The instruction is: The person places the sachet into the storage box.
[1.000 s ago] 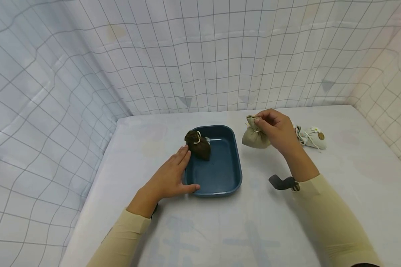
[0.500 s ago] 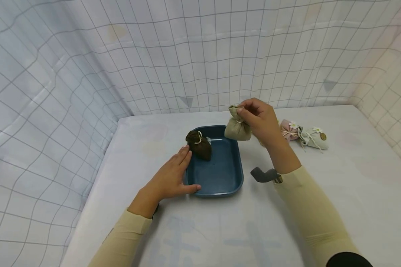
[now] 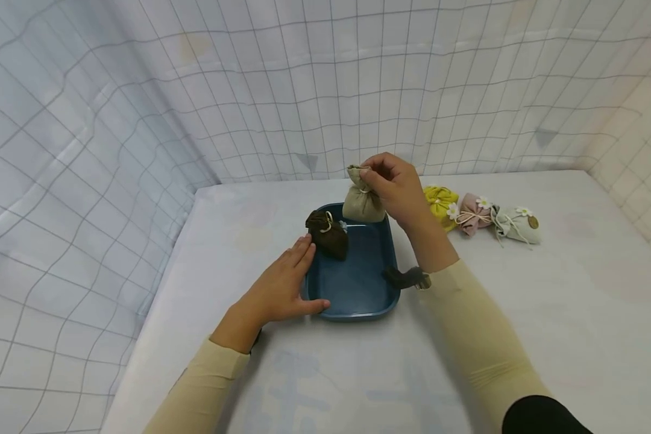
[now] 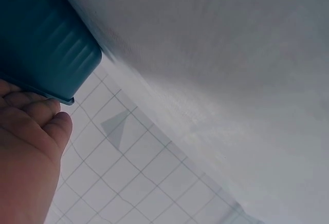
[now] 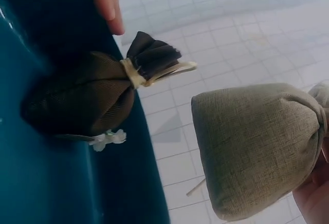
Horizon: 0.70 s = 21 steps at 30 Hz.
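Note:
By its tied neck, my right hand (image 3: 396, 185) pinches a beige cloth pouch (image 3: 364, 205) above the far right part of a blue tray (image 3: 358, 301). In the right wrist view the beige pouch (image 5: 257, 147) hangs apart from the tray wall. Inside the tray, a dark brown pouch (image 3: 331, 240) leans at the far left corner, its neck over the rim; a small pale flower (image 5: 109, 139) is on it. My left hand (image 3: 279, 286) rests along the tray's left rim, fingers extended, thumb over the near left corner. Its fingers touch the tray's side (image 4: 56, 54) in the left wrist view.
Right of the tray, a yellow pouch (image 3: 439, 205), a pink pouch (image 3: 473, 217) and a pale grey-green pouch (image 3: 521, 226) lie in a row on the white tabletop (image 3: 564, 301). A white gridded curtain (image 3: 282, 108) hangs behind and at the sides.
My right hand has moved left with the beige pouch, from beside the tray to over it. The yellow and pink pouches have come into sight. My left hand stays on the rim.

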Tool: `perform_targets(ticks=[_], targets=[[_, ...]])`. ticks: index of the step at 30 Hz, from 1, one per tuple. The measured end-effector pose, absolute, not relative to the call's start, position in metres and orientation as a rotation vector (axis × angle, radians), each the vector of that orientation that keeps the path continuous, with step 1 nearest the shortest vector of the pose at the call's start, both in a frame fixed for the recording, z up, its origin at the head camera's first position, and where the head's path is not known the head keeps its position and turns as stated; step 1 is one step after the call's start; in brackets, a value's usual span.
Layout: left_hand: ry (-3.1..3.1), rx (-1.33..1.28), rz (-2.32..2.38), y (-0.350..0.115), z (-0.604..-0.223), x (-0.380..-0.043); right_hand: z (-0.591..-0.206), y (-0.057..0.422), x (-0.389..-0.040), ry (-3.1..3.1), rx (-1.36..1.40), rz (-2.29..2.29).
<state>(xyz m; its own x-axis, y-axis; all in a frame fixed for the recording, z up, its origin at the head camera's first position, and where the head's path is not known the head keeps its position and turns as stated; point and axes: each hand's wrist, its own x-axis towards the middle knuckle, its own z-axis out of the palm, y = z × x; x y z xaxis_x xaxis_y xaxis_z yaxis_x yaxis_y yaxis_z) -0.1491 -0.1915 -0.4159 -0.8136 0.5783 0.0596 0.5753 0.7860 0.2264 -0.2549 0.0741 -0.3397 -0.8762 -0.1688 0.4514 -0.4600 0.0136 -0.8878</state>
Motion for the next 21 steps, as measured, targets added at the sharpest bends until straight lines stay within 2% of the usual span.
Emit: perform_targets(ticks=[12, 21], targets=[[2.967, 0.977, 0.376, -0.19, -0.415, -0.15, -0.373, 0.059, -0.257, -2.286, 0.476, 1.676], [2.969, 0.947, 0.362, -0.189, -0.415, -0.149, -0.382, 0.048, -0.253, -2.39, 0.268, 1.594]])
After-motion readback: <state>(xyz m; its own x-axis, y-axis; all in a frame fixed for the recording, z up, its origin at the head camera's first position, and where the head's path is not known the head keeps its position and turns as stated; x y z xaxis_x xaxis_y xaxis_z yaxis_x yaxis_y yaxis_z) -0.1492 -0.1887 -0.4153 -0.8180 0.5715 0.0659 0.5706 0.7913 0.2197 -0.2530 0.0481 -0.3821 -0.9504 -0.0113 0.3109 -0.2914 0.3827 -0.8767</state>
